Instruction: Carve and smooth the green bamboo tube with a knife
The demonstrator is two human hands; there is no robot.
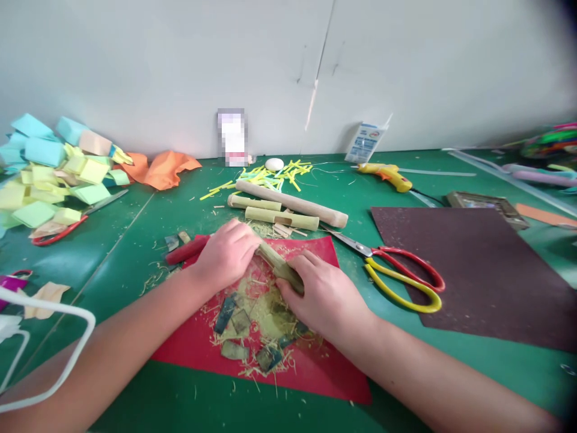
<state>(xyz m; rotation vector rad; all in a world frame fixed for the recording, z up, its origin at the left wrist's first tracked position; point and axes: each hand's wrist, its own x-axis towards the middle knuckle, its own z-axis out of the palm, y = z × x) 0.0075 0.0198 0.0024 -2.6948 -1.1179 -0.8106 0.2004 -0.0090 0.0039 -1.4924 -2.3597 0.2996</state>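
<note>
- around the middle, the bamboo tube (278,263) slants from 11 to 5 o'clock above the red sheet (189,349), a long cut in its upper side; the directions below are taken from this tube.
- the left hand (231,251) is closed over the tube's far end; its thumb is hidden, so what else may be under those fingers i cannot tell.
- the right hand (321,285) grips the near end, thumb on one side and bent fingers on the other.
- at 6 to 7 o'clock, dark scraps (225,314) lie on the sheet among pale shavings and dust.
- at 9 o'clock, just beside the left hand, sits a red handle (184,251), partly covered by the sheet or hand.
- at 12 o'clock, a notched tube (297,220), a shorter tube (255,203) and a long stick (293,203) lie close together, with yellow strips (295,174) behind them.
- at 3 o'clock, scissors (363,248) rest with their red and yellow handles partly on a brown sheet (487,276).
- between 1 and 2 o'clock, a yellow glue gun (387,176) lies near the wall.
- at 10 o'clock, folded paper blocks (45,153) are heaped.
</note>
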